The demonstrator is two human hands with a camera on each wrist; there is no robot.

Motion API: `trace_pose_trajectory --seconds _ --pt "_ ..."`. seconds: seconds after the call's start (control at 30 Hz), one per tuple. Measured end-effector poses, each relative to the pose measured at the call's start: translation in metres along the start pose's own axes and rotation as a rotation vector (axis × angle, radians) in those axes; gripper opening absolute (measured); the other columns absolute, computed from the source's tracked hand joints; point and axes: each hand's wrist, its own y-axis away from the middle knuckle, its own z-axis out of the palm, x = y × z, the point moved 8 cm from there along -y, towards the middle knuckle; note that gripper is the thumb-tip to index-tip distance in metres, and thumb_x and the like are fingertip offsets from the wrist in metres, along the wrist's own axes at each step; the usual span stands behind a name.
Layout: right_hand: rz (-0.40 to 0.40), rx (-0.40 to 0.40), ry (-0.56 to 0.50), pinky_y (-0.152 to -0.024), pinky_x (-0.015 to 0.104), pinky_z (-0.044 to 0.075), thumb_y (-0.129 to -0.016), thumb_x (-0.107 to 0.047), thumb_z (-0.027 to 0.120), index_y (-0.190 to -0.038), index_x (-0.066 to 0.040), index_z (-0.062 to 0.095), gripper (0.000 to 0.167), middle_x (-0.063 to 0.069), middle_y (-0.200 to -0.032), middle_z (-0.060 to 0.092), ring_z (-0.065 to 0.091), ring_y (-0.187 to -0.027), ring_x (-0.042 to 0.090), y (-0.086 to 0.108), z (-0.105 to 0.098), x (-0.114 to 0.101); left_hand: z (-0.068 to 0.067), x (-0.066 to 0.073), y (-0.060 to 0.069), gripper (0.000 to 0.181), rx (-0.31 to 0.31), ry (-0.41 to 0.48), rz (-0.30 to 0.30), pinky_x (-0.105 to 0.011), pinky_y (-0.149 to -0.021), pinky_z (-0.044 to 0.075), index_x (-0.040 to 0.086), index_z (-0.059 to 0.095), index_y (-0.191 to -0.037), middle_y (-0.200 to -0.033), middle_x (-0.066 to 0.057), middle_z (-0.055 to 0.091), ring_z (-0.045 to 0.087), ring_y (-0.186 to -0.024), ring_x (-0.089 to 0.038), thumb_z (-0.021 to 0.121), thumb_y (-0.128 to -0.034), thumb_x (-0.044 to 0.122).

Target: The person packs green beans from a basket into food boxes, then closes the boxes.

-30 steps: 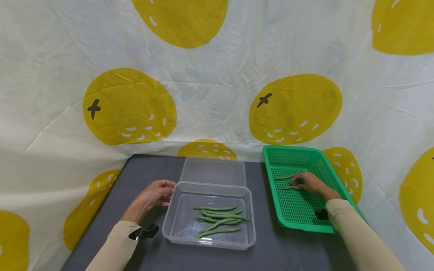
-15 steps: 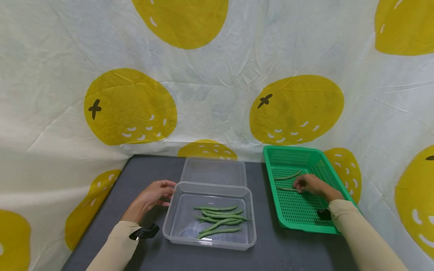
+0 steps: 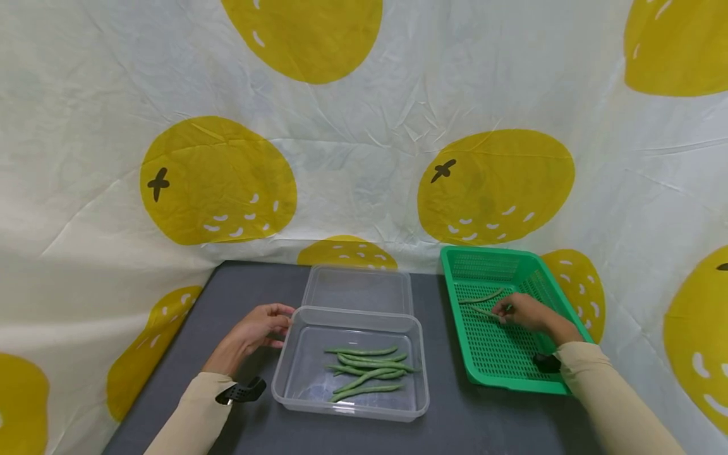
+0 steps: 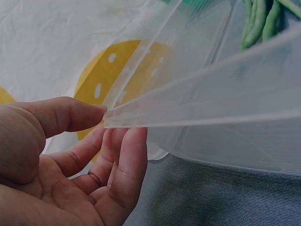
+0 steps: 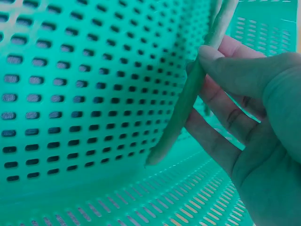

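My left hand [image 3: 256, 332] pinches the rim corner of a clear plastic container [image 3: 307, 354], thumb above and fingertips beneath, as the left wrist view shows. Several green beans [image 3: 370, 363] lie in a loose bunch on the container's floor. Inside a green perforated basket [image 3: 514, 383] to the right, my right hand [image 3: 529, 313] holds a green bean [image 5: 181, 106] between thumb and fingers. Its far end points left, and in the right wrist view it hangs at a slant. Another green bean [image 3: 481, 297] lies on the basket floor, just beyond the held one.
A clear lid [image 3: 358, 284] lies flat behind the container, partly hidden by its back rim. Everything stands on a dark grey table [image 3: 250, 281]. A white cloth with yellow fruit prints [image 3: 495, 186] hangs right behind the table.
In the basket, my right hand has shifted slightly right and the bean in its fingers has lifted and turned at its left end. The left hand and container stay put.
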Motion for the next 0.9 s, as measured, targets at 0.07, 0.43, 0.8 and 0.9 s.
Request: trace_pose_trajectory --seconds 0.07,0.43,0.8,0.9 --pt "-0.01 0.009 0.002 -0.076 0.04 0.058 -0.096 -0.004 0.067 -0.111 0.0 0.073 0.017 0.012 -0.106 0.072 0.068 -0.094 0.027 0.001 -0.004 -0.004 0.0 0.0 0.001 0.039 -0.001 0.0 -0.003 -0.039 -0.066 0.057 -0.004 0.057 -0.132 -0.108 -0.021 0.067 0.066 -0.086 -0.025 0.062 -0.0952 0.009" --pt "-0.065 0.025 -0.143 -0.073 0.036 0.057 -0.097 -0.005 0.065 -0.114 0.003 0.066 0.019 0.016 -0.107 0.067 0.066 -0.091 0.031 0.01 -0.016 -0.031 0.001 0.002 0.002 0.039 -0.005 0.002 -0.004 -0.039 -0.067 0.058 -0.005 0.056 -0.132 -0.109 -0.022 0.067 0.067 -0.088 -0.027 0.061 -0.0955 0.008" --pt "-0.034 0.049 -0.219 -0.072 0.042 0.057 -0.097 -0.009 0.067 -0.117 0.003 0.065 0.024 0.012 -0.101 0.067 0.065 -0.09 0.035 0.011 -0.022 -0.046 0.001 0.001 0.001 0.038 -0.005 -0.006 -0.004 -0.039 -0.067 0.058 -0.004 0.056 -0.132 -0.109 -0.023 0.066 0.066 -0.086 -0.025 0.06 -0.0964 0.008" --pt "-0.046 0.06 -0.199 -0.075 0.043 0.057 -0.097 -0.011 0.068 -0.117 0.001 0.066 0.023 0.008 -0.101 0.068 0.065 -0.091 0.031 0.01 -0.022 -0.047 0.001 0.002 0.001 0.038 -0.002 -0.007 -0.004 -0.039 -0.067 0.058 -0.004 0.056 -0.132 -0.109 -0.023 0.066 0.066 -0.086 -0.025 0.06 -0.0964 0.008"
